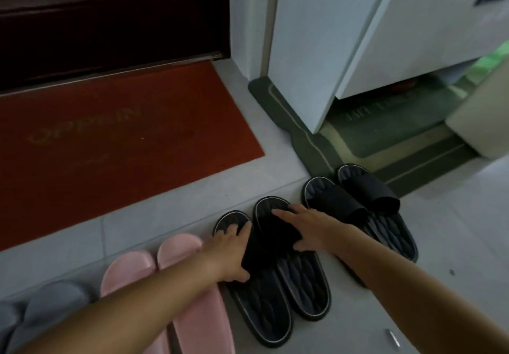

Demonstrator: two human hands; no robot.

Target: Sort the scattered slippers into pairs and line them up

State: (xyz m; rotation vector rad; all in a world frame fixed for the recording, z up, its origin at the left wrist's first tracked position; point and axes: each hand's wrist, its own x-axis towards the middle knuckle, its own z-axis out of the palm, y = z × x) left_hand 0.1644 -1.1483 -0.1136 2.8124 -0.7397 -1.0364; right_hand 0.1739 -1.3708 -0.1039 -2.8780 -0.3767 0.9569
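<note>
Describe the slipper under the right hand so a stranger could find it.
Below the red doormat, slippers sit in a row on the floor. Of the four black ones, the slipper is second from the pink pair, with the right hand resting on its strap.

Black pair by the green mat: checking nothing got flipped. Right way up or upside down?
Right way up: the black pair shows ridged footbeds facing upward, straps arched over them, beside the green mat.
</note>
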